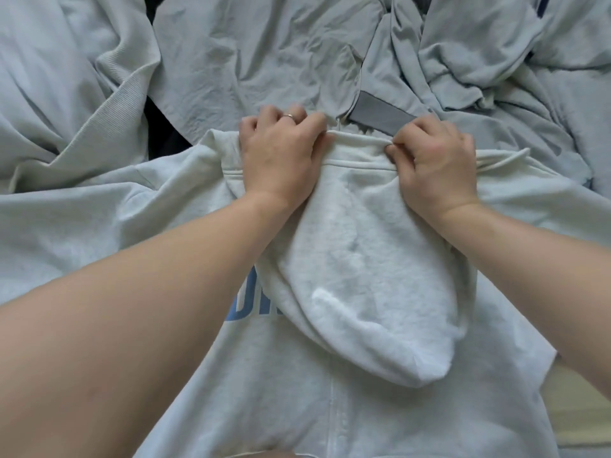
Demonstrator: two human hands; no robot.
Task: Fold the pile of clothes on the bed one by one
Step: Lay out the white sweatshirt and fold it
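White hoodie lies lengthwise, neck at the far end, both hands on it.
In front of the pile of clothes, the hoodie runs away from the person, its hood folded down over the chest. The left hand and right hand flank the neck seam, equally near, curled fingers gripping that edge.

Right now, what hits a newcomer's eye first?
Centre frame, the left hand and right hand grip the neckline of a pale grey fleece hoodie, its hood flopped toward the camera over blue chest lettering. Behind them lies a rumpled heap of pale garments with one dark grey band.
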